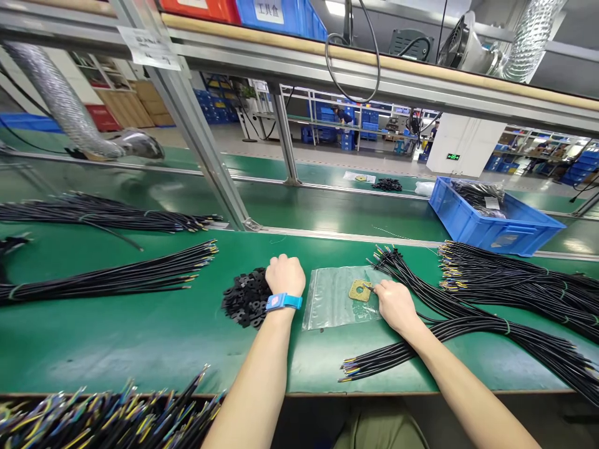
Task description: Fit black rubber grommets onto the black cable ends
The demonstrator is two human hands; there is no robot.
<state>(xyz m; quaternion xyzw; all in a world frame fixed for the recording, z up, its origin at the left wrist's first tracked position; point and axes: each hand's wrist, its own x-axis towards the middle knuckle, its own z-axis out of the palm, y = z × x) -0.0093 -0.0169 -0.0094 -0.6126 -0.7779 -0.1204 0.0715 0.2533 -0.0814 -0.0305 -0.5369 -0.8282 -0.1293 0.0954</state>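
My left hand (285,275), wearing a blue wrist strap (283,302), is closed at the right edge of a heap of small black flat parts (247,298). Its fingers curl down out of sight, so what they hold is hidden. To the right lies a clear zip bag (330,302) with a yellowish square plate (354,294) on it; the plate has a round hole in the middle. My right hand (397,304) pinches a thin dark piece (369,287) whose tip reaches the plate's right edge. Black cables (433,290) with bare ends run beside and behind that hand.
More cable bundles lie left (116,271) and right (505,274). Loose cable ends (116,418) crowd the front left. A blue bin (496,227) holding black items stands back right. A metal post (196,131) rises behind the green table (154,337); a shelf (412,75) crosses above.
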